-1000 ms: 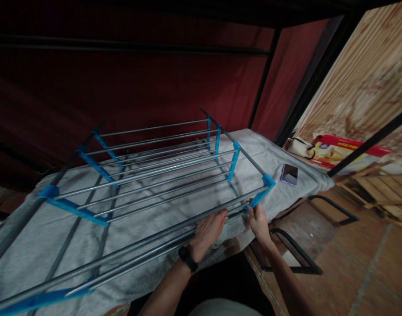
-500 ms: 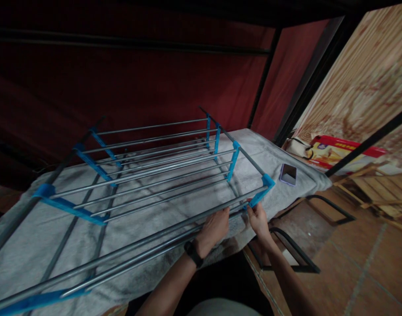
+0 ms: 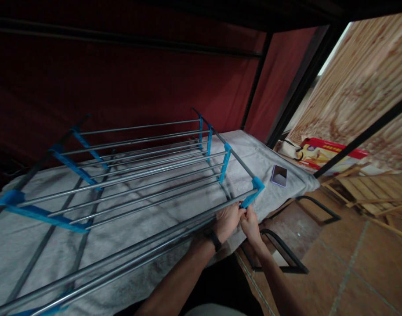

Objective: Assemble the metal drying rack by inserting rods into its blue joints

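Both hands meet at the near right corner of a rack [image 3: 144, 175] of grey metal rods and bright blue plastic connectors, which lies across a surface draped in a pale grey towel [image 3: 128, 228]. The left hand [image 3: 229, 219] curls over the end of the nearest rod [image 3: 148, 243], fingers bent and pressed together around it, a dark watch [image 3: 214, 239] on the wrist. The right hand [image 3: 251, 224] sits just beside it, touching it, its fingertips pinched at the lower end of the blue corner connector [image 3: 252, 192], where the rod's end meets the plastic; the exact contact is too small and dim to make out. The rods are thin, smooth and faintly shiny, running in parallel tiers between flat, angular blue cross-pieces. The towel looks soft and nubbly, with the rods' dark shadows across it. A phone [image 3: 279, 175] with a pale rim lies on the towel to the right, well apart from the hands. Beyond it a red and yellow box [image 3: 326, 154] rests against a wood-grain panel [image 3: 362, 87]. The rack's left end is cut off by the frame edge, and the dark red backdrop [image 3: 138, 79] swallows detail behind.
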The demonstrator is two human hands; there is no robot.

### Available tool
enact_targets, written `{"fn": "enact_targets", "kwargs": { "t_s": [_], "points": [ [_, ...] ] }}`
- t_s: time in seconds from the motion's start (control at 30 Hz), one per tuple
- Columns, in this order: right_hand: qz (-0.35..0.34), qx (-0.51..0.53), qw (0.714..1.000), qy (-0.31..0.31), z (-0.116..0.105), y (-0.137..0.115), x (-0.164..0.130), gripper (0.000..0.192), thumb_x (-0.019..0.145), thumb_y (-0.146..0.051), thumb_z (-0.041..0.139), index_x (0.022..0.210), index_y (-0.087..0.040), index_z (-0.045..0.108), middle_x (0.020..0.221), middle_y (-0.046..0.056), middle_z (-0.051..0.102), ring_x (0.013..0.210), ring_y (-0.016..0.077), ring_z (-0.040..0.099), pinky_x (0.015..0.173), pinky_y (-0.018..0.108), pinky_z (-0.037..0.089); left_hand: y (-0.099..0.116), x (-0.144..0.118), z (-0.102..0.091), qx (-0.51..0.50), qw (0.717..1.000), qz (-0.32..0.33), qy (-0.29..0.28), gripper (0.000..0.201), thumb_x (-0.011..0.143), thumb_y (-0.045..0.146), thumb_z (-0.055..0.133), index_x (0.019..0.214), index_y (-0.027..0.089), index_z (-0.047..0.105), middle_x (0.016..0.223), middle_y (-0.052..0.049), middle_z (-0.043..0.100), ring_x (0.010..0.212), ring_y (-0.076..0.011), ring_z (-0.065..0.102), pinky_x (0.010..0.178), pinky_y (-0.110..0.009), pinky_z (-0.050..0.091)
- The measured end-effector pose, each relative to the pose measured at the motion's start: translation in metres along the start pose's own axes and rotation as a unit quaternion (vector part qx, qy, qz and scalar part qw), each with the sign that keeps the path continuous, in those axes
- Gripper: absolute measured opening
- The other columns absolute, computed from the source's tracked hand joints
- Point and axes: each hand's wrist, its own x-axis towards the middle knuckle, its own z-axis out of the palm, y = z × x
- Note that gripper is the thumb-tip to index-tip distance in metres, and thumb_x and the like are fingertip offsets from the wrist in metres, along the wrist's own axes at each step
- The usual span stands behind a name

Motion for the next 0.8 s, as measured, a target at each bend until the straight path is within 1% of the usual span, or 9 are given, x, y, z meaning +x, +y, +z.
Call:
{"fn": "enact_targets", "kwargs": {
  "t_s": [0.1, 0.23, 0.4, 0.5, 0.57, 0.67, 0.8],
  "points": [
    [0.006, 0.001, 1.000, 0.005, 0.000, 0.002, 0.000, 0.018, 0.081, -0.027, 0.045, 0.096, -0.022, 0.052, 0.066, -0.002, 0.057, 0.057, 0.0168, 0.052, 0.057, 0.029, 0.043, 0.001, -0.003, -0.001, 0.018, 1.000, -0.001, 0.009, 0.033, 0.099, 0.041, 0.051, 0.122, 0.021, 0.061, 0.112, -0.010, 0.073, 0.105, -0.0241, 0.068, 0.088, -0.032, 0.051],
    [0.007, 0.002, 1.000, 0.006, 0.000, 0.003, 0.000, 0.016, 0.080, -0.027, 0.046, 0.094, -0.023, 0.052, 0.064, -0.003, 0.056, 0.056, 0.0164, 0.051, 0.056, 0.028, 0.041, 0.004, -0.005, -0.005, 0.025, 1.000, -0.008, 0.004, 0.032, 0.099, 0.043, 0.050, 0.121, 0.023, 0.062, 0.108, -0.008, 0.073, 0.101, -0.0222, 0.069, 0.084, -0.031, 0.051],
    [0.004, 0.007, 1.000, 0.006, 0.002, 0.000, 0.002, 0.020, 0.080, -0.028, 0.046, 0.098, -0.022, 0.052, 0.070, -0.001, 0.060, 0.061, 0.0172, 0.054, 0.060, 0.029, 0.044, 0.007, -0.008, -0.005, 0.027, 0.999, -0.013, 0.019, 0.031, 0.099, 0.042, 0.051, 0.122, 0.025, 0.062, 0.105, -0.006, 0.073, 0.098, -0.0215, 0.069, 0.083, -0.030, 0.051],
    [0.004, 0.010, 1.000, 0.007, 0.003, 0.000, 0.005, 0.015, 0.080, -0.029, 0.048, 0.094, -0.023, 0.051, 0.071, -0.001, 0.061, 0.064, 0.0176, 0.055, 0.062, 0.029, 0.046, 0.011, -0.010, -0.004, 0.031, 0.999, -0.022, 0.028, 0.033, 0.103, 0.039, 0.041, 0.119, 0.024, 0.065, 0.101, -0.007, 0.073, 0.095, -0.0228, 0.069, 0.085, -0.033, 0.050],
    [0.002, 0.011, 1.000, 0.008, 0.003, 0.001, 0.006, 0.013, 0.079, -0.029, 0.048, 0.091, -0.024, 0.051, 0.071, 0.000, 0.061, 0.065, 0.0181, 0.056, 0.063, 0.030, 0.046, 0.012, -0.010, -0.004, 0.023, 0.999, -0.024, 0.021, 0.035, 0.104, 0.038, 0.037, 0.118, 0.023, 0.066, 0.101, -0.008, 0.073, 0.095, -0.0228, 0.069, 0.088, -0.035, 0.049],
    [0.000, 0.012, 1.000, 0.010, 0.003, 0.001, 0.007, 0.017, 0.077, -0.029, 0.047, 0.092, -0.023, 0.053, 0.073, 0.002, 0.063, 0.067, 0.0191, 0.057, 0.065, 0.031, 0.048, 0.012, -0.010, -0.007, 0.012, 1.000, -0.023, 0.003, 0.033, 0.103, 0.038, 0.041, 0.117, 0.024, 0.067, 0.103, -0.008, 0.074, 0.096, -0.0229, 0.068, 0.089, -0.035, 0.049],
    [-0.002, 0.015, 1.000, 0.005, 0.002, 0.001, 0.005, 0.021, 0.076, -0.028, 0.047, 0.094, -0.022, 0.056, 0.078, 0.003, 0.066, 0.071, 0.0201, 0.059, 0.070, 0.033, 0.050, 0.010, -0.011, -0.012, -0.007, 1.000, -0.020, 0.007, 0.032, 0.102, 0.039, 0.042, 0.114, 0.024, 0.068, 0.103, -0.007, 0.074, 0.097, -0.0226, 0.068, 0.088, -0.033, 0.049]
  ]
}}
